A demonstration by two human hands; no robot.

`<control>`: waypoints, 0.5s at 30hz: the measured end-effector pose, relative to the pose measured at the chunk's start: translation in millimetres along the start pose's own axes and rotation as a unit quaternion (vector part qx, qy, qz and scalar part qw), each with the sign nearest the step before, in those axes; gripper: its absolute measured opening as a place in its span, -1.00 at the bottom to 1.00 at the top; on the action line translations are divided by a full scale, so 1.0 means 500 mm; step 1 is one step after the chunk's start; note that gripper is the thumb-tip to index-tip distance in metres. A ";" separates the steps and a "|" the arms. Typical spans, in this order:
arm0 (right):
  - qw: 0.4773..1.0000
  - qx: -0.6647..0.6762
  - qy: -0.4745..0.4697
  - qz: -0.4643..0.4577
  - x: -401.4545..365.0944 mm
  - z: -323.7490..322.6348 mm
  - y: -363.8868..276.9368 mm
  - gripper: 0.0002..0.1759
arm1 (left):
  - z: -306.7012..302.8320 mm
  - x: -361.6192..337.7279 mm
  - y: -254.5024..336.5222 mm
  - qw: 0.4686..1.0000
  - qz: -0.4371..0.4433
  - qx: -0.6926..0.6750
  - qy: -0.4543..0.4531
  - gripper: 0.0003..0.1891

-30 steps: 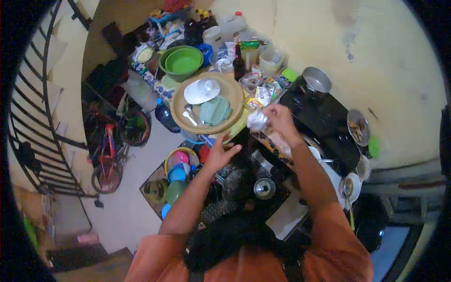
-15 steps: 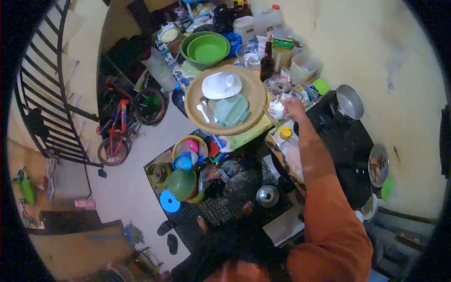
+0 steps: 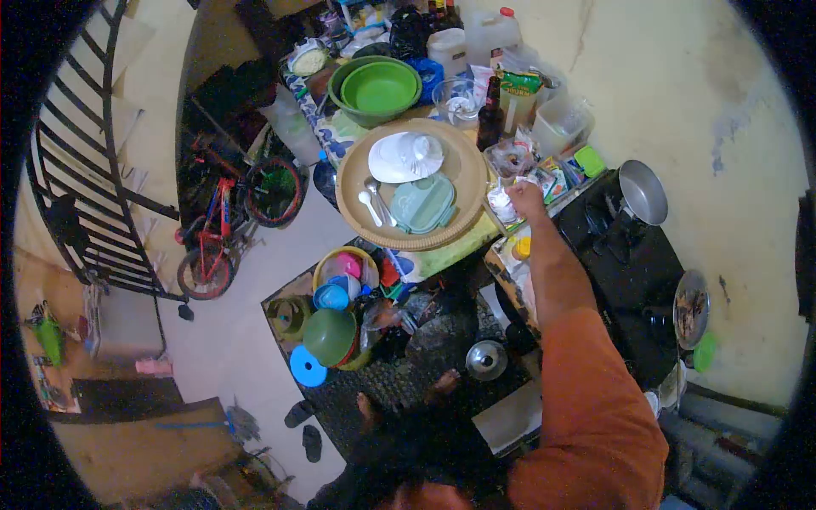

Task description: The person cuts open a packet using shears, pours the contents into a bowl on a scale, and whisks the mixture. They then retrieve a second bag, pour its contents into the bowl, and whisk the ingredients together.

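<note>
My right hand (image 3: 528,200) reaches to the right end of the table, its fingers closed at the top edge of a crumpled white plastic bag (image 3: 501,205). The fingertips are small and partly hidden. The bag sits in a shallow tray among small packets (image 3: 552,180). Left of it, a round woven tray (image 3: 353,191) holds a white lidded container (image 3: 396,158), a pale green lunch box (image 3: 422,205), a white spoon (image 3: 369,207) and a metal spoon (image 3: 380,202). My left hand is out of view.
A black stove (image 3: 625,280) with a metal pot (image 3: 643,192) stands to the right. Green basins (image 3: 380,87), a dark bottle (image 3: 490,119) and plastic jugs (image 3: 493,34) crowd the back. Bowls and a blue lid (image 3: 308,365) lie below; a red bicycle (image 3: 223,200) leans at left.
The view has shifted slightly, so the table things sit a little farther right. My right hand stays at the white plastic bag, its fingers now more curled.
</note>
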State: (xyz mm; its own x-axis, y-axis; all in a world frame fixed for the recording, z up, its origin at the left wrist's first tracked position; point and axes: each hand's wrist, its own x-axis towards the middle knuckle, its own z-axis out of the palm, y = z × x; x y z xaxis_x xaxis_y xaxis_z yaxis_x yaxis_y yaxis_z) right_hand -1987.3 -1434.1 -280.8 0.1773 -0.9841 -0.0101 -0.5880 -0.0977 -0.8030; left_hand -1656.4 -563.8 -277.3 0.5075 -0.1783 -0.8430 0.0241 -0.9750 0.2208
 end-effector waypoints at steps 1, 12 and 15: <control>0.999 -0.017 0.006 -0.030 -0.006 -0.009 -0.014 -0.73 | -0.005 0.004 0.006 1.000 0.001 0.004 -0.003 -0.75; 0.987 0.077 0.132 -0.046 -0.219 -0.036 -0.092 -0.71 | -0.032 0.033 0.025 0.999 -0.015 0.026 -0.044 -0.76; 0.990 0.087 0.013 -0.108 -0.435 0.059 -0.099 -0.87 | -0.039 0.041 0.015 0.998 -0.008 0.028 -0.059 -0.76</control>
State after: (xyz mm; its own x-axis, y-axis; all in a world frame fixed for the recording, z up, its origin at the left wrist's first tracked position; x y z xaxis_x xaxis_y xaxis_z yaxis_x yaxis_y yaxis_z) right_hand -1973.6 -1210.7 -256.3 0.2630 -0.9467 0.1859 -0.3936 -0.2812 -0.8752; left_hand -1628.9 -572.4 -283.1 0.4031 -0.1737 -0.8985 -0.0193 -0.9832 0.1814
